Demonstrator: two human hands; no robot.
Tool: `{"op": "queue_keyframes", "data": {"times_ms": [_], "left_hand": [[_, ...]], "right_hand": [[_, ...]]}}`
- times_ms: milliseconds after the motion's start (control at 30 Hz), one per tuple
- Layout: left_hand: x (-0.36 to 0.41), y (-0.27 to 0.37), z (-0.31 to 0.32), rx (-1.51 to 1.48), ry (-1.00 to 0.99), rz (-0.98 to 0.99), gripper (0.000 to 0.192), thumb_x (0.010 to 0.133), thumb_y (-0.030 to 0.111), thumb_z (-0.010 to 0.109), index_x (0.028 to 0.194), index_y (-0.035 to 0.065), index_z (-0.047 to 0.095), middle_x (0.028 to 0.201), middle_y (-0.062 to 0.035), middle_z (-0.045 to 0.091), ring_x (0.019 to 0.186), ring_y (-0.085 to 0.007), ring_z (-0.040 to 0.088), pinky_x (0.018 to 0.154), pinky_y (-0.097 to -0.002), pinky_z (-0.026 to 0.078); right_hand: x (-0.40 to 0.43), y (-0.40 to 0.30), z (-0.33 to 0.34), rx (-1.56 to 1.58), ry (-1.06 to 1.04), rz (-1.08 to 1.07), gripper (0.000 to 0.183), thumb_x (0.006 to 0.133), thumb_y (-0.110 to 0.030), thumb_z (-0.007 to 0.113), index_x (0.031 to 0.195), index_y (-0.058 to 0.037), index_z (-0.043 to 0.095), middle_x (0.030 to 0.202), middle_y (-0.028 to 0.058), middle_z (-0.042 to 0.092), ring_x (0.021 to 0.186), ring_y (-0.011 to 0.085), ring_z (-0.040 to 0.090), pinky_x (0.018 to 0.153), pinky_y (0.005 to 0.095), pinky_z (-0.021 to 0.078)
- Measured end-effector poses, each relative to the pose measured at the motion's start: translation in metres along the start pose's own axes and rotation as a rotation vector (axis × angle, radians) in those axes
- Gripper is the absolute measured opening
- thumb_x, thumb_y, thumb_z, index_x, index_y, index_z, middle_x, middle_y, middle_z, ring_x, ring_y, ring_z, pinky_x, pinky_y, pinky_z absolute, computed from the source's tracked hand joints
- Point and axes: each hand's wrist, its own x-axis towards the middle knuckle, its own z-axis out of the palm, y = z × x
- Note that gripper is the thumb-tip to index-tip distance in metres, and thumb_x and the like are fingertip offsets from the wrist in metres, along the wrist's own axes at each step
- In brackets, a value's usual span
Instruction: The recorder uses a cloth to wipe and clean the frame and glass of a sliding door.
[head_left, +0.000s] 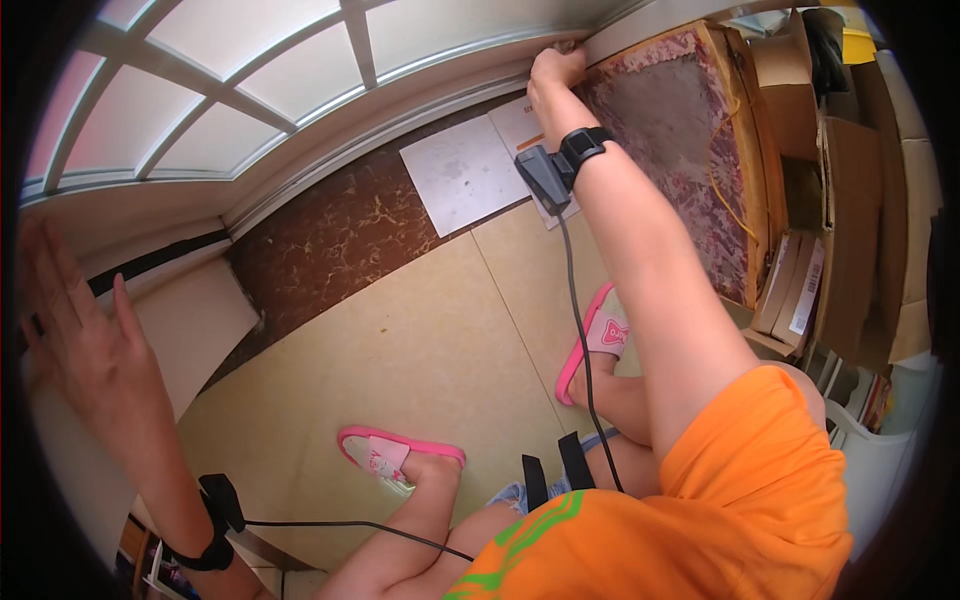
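Note:
My right hand reaches to the far corner, where the white frame of the glazed door meets a board-like panel. Its fingers are curled around a small greyish-brown thing, mostly hidden, perhaps a cloth. At the left rim my left hand is raised with fingers apart and nothing in it. That hand is close to the white door edge or wall; whether it touches cannot be told. Both wrists carry black straps with cabled devices, one of them a grey device on the right wrist.
Sheets of paper lie across the dark marble threshold and the beige tiles. A panel with worn floral covering leans at the right, before cardboard boxes. My feet wear pink slippers. Black cables hang from both wrists.

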Motion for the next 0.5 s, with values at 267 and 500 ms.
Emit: {"op": "queue_keyframes", "data": {"times_ms": [267, 500], "left_hand": [[0.004, 0.004, -0.001, 0.000, 0.059, 0.042, 0.066, 0.094, 0.025, 0.054, 0.152, 0.0192, 0.023, 0.155, 0.0043, 0.026, 0.138, -0.0172, 0.034, 0.105, -0.0440, 0.038], [0.004, 0.006, 0.006, -0.041, 0.102, 0.044, 0.067, 0.093, 0.024, 0.056, 0.152, 0.0186, 0.023, 0.155, 0.0042, 0.027, 0.137, -0.0167, 0.035, 0.106, -0.0441, 0.037]], "right_hand": [[-0.109, -0.028, 0.037, 0.238, 0.008, 0.326, 0.008, 0.085, 0.006, 0.040, 0.084, -0.0005, 0.045, 0.086, 0.0027, 0.055, 0.077, 0.0132, 0.043, 0.069, 0.0269, 0.0391], [-0.268, -0.060, 0.042, 0.141, -0.465, 0.472, 0.008, 0.083, 0.003, 0.047, 0.086, 0.0013, 0.054, 0.077, 0.0094, 0.058, 0.076, 0.0145, 0.052, 0.067, 0.0315, 0.0436]]}}
